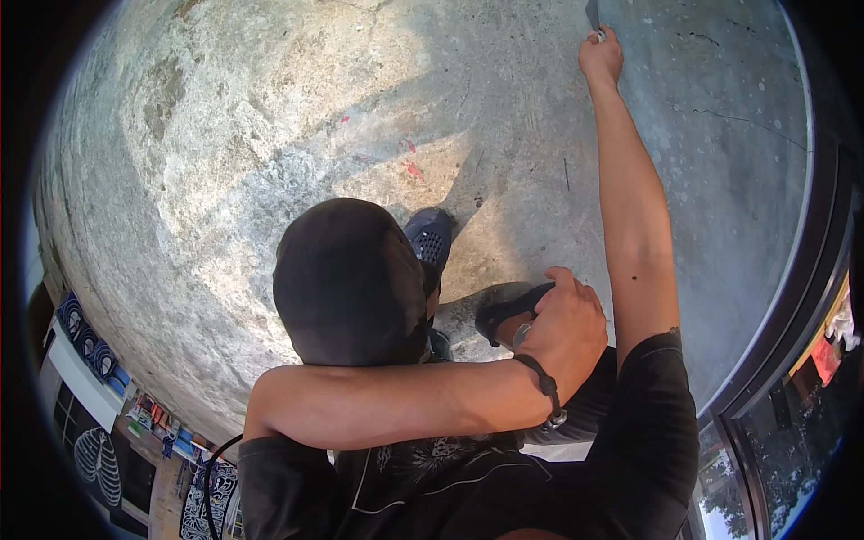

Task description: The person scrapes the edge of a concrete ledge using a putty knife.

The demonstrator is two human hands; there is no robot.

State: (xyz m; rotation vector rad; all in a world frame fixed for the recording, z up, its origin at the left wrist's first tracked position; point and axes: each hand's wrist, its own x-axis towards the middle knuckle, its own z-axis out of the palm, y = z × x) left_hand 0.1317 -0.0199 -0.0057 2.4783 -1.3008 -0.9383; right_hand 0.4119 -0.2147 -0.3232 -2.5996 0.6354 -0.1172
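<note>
My right hand (603, 57) is stretched far forward at the top of the view. It grips a flat grey-bladed tool (592, 13), whose far end is cut off by the picture's edge. My left forearm lies across my bent knee (351, 283), which is covered in black cloth. My left hand (567, 324) hangs past it with curled fingers, above my dark shoe (509, 310). A small shiny piece (521, 335) shows beside the left hand; whether the hand holds it is unclear. Around the left wrist is a dark cord bracelet (543, 385).
Rough, stained concrete floor (243, 155) spreads ahead, with red specks (412, 169). A smoother grey surface (736, 202) lies at the right, edged by a dark frame (827, 236) with glass. Patterned boards (209, 499) and small goods (155, 415) stand behind at the left.
</note>
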